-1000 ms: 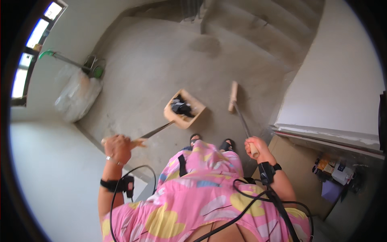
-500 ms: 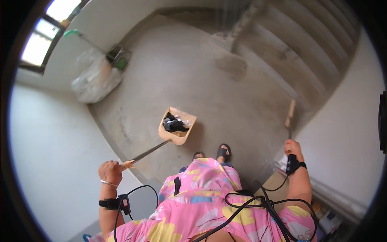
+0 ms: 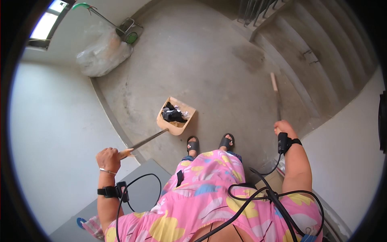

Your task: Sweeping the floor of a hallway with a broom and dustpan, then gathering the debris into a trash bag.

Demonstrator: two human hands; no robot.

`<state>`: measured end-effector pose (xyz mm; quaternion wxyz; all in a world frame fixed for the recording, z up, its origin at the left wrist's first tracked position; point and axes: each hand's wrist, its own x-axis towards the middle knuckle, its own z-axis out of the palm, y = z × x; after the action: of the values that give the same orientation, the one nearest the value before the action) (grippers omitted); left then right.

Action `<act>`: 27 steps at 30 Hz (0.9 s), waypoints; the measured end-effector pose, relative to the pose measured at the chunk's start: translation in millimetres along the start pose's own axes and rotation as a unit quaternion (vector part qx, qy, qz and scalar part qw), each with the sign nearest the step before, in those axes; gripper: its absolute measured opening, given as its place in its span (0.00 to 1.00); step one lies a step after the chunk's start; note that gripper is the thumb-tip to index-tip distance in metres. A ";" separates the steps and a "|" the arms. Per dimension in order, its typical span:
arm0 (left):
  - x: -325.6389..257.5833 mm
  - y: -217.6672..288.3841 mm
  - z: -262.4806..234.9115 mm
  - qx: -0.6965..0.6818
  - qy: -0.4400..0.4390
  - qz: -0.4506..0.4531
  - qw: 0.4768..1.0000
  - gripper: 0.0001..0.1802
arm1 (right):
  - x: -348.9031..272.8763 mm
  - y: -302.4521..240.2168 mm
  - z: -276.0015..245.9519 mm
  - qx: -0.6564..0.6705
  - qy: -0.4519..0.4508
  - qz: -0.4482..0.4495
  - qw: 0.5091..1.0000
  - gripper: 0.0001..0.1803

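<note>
My left hand (image 3: 108, 159) is closed round the upper end of a dustpan handle (image 3: 146, 142). The long-handled beige dustpan (image 3: 175, 129) hangs or rests in front of my feet, a little to the left. Crumpled black and pale rubbish (image 3: 173, 115) lies inside it. On the right, my right hand (image 3: 285, 127) grips a metal stick (image 3: 278, 103) with a beige far end, which points away over the floor. Nothing in view shows what tool the stick belongs to.
Concrete stairs (image 3: 312, 60) with a metal railing (image 3: 256, 11) rise at the far right. Clear plastic bags (image 3: 104, 52) and a small green-wheeled hand cart (image 3: 128, 31) stand by the far left wall. Black cables (image 3: 271, 193) loop across my front.
The stick in my right hand has swung leftward, its far end moving away from me. My feet show more fully. The dustpan stays in my left hand with the rubbish in it.
</note>
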<state>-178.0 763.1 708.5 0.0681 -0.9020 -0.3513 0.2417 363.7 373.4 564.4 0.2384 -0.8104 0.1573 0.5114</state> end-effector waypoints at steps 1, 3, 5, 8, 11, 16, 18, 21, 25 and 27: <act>4.1 -4.1 6.6 -0.004 0.000 0.002 1.000 0.04 | -11.6 -3.7 17.8 -0.026 -0.017 -0.020 0.999 0.06; 12.6 -16.0 23.6 -0.021 -0.008 0.017 1.000 0.02 | -40.0 -6.3 65.1 0.001 0.003 -0.014 1.000 0.14; 16.5 -38.5 42.9 -0.030 -0.013 0.012 0.999 0.03 | -69.0 -2.7 125.5 0.004 -0.016 -0.019 1.000 0.22; 18.0 -77.0 69.2 -0.027 -0.030 0.055 0.998 0.04 | -118.2 -10.7 220.1 -0.060 -0.071 0.008 0.996 0.38; 27.7 -110.9 85.8 -0.033 -0.037 0.043 0.998 0.04 | -146.1 -16.0 294.3 -0.165 -0.069 -0.015 0.984 0.24; 39.4 -128.7 100.5 -0.055 -0.035 0.074 0.995 0.03 | -186.4 -9.7 357.9 -0.270 -0.137 -0.016 0.953 0.33; 37.8 -138.7 107.4 -0.071 -0.037 0.075 0.994 0.03 | -194.9 -6.2 371.1 -0.283 -0.202 -0.018 0.938 0.36; 33.5 -150.9 115.2 -0.092 -0.032 0.075 0.992 0.03 | -221.6 -26.3 353.9 -0.134 -0.320 0.015 0.938 0.33; 26.1 -161.5 122.6 -0.077 -0.015 0.067 0.995 0.04 | -276.9 -51.1 345.2 -0.180 -0.299 -0.003 0.937 0.29; 22.1 -170.6 127.7 -0.088 -0.008 0.064 0.994 0.03 | -279.3 -55.8 338.1 -0.194 -0.263 -0.026 0.945 0.30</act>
<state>-328.2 898.8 638.3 -0.0305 -0.9231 -0.3131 0.2212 17.2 608.3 706.7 0.1232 -0.6817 -0.0344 0.7204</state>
